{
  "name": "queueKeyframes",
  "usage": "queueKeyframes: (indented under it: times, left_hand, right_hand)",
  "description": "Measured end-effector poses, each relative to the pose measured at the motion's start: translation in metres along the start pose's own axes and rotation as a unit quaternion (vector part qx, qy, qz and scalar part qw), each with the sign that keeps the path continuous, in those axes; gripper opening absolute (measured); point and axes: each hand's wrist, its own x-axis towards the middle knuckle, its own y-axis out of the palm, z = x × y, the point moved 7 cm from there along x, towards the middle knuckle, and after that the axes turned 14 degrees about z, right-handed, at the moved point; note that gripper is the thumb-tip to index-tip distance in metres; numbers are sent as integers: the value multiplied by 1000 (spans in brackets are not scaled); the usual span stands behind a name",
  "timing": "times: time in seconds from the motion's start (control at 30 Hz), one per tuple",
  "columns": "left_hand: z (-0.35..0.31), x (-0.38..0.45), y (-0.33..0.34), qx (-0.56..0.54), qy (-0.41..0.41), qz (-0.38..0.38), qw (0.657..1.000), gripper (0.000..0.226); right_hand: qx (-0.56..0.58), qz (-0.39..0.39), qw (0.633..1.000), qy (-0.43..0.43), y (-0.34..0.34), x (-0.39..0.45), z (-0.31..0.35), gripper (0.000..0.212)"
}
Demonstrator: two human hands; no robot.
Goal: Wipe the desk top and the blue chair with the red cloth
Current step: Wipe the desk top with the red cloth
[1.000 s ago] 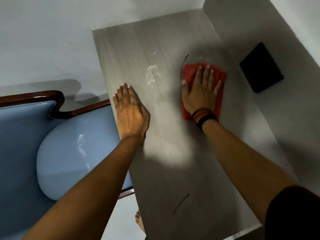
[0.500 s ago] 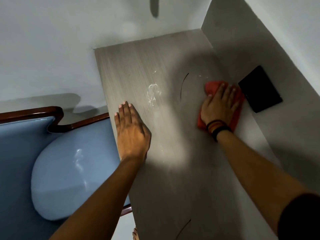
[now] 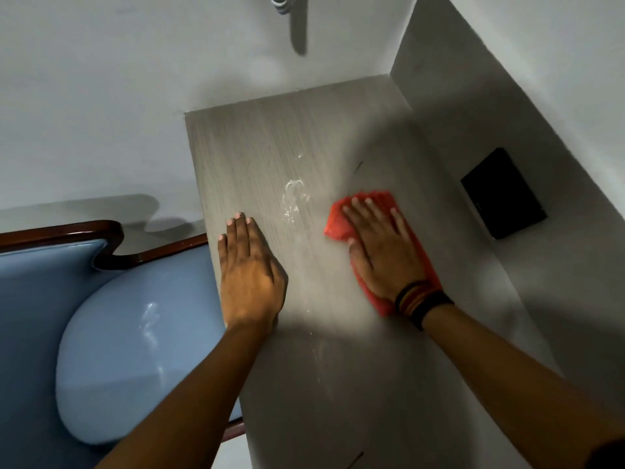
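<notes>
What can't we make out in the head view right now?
- Most of the red cloth: covered by the right hand.
- Desk top near end: cut off by the bottom edge.
- Blue chair: cut off at the left edge, partly behind the left arm.
- Object at the top edge: cut off, unidentifiable.

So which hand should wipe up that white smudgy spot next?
Probably the right hand. It is pressing the red cloth flat on the desk top, just right of the white smudge. The left hand lies bare.

red cloth (image 3: 341, 225), blue chair (image 3: 135, 350) (brown trim)
</notes>
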Motion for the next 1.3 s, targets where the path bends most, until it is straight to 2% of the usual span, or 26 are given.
queueKeyframes:
  times: [0.1, 0.17, 0.37, 0.57, 0.7, 0.8, 0.9, 1.0, 1.07, 1.13, 1.23, 1.3]
  left_hand:
    - [1, 1, 2, 4, -3, -4, 1000, 71]
    - [0, 1, 1, 3, -3, -4, 1000, 71]
    - [0, -1, -1, 0, -5, -7, 1000, 69]
    - [2, 0, 2, 0, -4, -12, 1000, 69]
    - [0, 0, 1, 4, -4, -4, 1000, 69]
    - [-1, -2, -2, 4, -8, 0, 1000, 68]
    - [-2, -2, -3, -1, -3, -4, 1000, 68]
    - [-2, -2, -1, -2, -4, -13, 1000, 68]
    - [0, -1, 1, 3, -3, -21, 1000, 68]
    - [1, 0, 1, 2, -2, -23, 1000, 68]
    - [0, -2, 1, -3, -4, -11, 1000, 68]
    - [-1, -2, -2, -6, -2, -11, 1000, 68]
  right_hand:
    - [45, -3, 994, 98, -31, 68, -29, 62]
    - [59, -6, 991, 123, -37, 86, -32, 62]
    - [-15, -21, 1000, -3, 10, -2, 16, 60]
    - [61, -19, 992, 112, -29, 78, -17, 59]
    - [31, -44, 997, 56, 5, -7, 24, 59]
    - [1, -18, 1000, 23, 16, -34, 36, 59]
    - [26, -6, 999, 42, -5, 15, 17, 62]
    - [64, -25, 992, 111, -32, 89, -14, 61]
    - [80, -28, 988, 128, -38, 122, -9, 60]
    - [84, -26, 993, 79, -33, 119, 18, 60]
    - [44, -20, 998, -28, -9, 46, 58, 58]
    - [45, -22, 998, -23, 6, -7, 56, 57]
